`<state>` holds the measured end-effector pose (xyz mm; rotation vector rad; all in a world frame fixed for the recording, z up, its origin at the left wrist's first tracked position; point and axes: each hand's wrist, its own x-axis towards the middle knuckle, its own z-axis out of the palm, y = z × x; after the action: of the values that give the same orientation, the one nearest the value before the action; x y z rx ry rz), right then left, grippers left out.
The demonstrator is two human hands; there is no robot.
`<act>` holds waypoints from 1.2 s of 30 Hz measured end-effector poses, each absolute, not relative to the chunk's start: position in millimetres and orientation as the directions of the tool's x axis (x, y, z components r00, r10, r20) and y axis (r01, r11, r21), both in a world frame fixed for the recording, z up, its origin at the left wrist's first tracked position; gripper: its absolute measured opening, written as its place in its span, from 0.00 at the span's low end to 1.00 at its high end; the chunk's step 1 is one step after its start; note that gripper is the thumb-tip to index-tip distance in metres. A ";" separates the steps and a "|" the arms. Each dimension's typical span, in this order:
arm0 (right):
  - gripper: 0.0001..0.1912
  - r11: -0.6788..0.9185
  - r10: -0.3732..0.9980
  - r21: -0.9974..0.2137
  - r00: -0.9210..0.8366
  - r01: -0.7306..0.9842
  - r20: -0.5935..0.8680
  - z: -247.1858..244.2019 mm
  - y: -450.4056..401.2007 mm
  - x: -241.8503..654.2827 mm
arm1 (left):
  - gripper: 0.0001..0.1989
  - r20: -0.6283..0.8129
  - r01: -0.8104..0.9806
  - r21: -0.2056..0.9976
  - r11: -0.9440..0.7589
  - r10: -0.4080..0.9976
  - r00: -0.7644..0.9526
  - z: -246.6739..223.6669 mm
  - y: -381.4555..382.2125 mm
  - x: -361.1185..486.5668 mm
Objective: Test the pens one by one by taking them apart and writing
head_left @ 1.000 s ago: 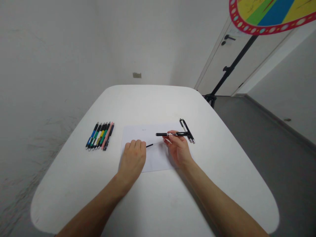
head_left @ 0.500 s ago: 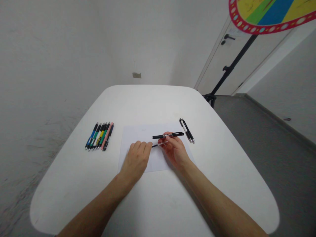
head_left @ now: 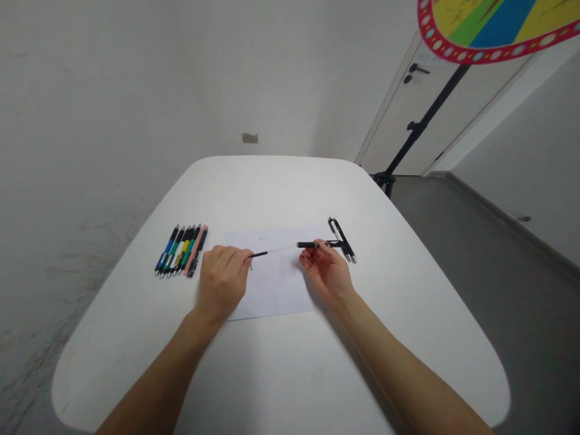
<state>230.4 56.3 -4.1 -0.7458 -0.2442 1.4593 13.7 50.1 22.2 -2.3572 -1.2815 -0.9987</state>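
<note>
My left hand (head_left: 224,275) pinches one end of a thin pen refill (head_left: 260,254), black near the fingers and clear farther along. My right hand (head_left: 330,272) holds a black pen barrel (head_left: 307,244) level, its fingers closed round the middle. The refill's clear end lies in line with the barrel's left end; whether it sits inside I cannot tell. Just under my left fingertips a tiny dark bit shows, too small to name. Both hands are above a white sheet of paper (head_left: 276,296) on the table.
A row of several coloured pens (head_left: 183,251) lies to the left of the paper. Two black-and-white pens (head_left: 343,240) lie beyond my right hand. The white table (head_left: 281,193) has rounded corners; a colourful wheel (head_left: 493,30) on a black stand rises behind it at right.
My left hand has moved left and slightly up with the refill, which now lines up with the barrel's end. The barrel in my right hand has shifted a little to the right.
</note>
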 end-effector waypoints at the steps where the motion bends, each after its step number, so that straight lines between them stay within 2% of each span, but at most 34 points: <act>1: 0.09 -0.065 0.949 -0.583 0.130 -0.809 -0.287 -4.0 56.3 230.5 | 0.10 0.689 0.824 0.086 -0.560 0.631 0.356 22.1 51.3 12.0; 9: 0.09 -0.072 0.951 -0.603 0.127 -0.794 -0.281 -3.8 55.3 230.4 | 0.10 0.683 0.817 0.120 -0.564 0.644 0.344 20.1 51.4 12.7; 20: 0.12 -0.070 0.960 -0.704 0.144 -0.707 -0.240 -2.4 52.2 226.8 | 0.09 0.692 0.805 0.068 -0.590 0.609 0.388 21.5 50.9 13.3; 28: 0.15 -0.174 0.974 -0.765 0.006 -0.620 -0.226 1.1 43.3 214.5 | 0.08 0.676 0.686 0.145 -0.713 0.578 0.457 14.2 46.5 24.5; 36: 0.14 -0.220 0.972 -0.761 -0.075 -0.610 -0.221 0.9 38.9 210.8 | 0.06 0.739 0.634 0.193 -0.749 0.536 0.408 9.4 44.7 28.4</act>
<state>210.8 38.9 0.9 -0.8574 -0.5805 1.6171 28.4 44.7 9.4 -2.5358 -1.0585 -1.2628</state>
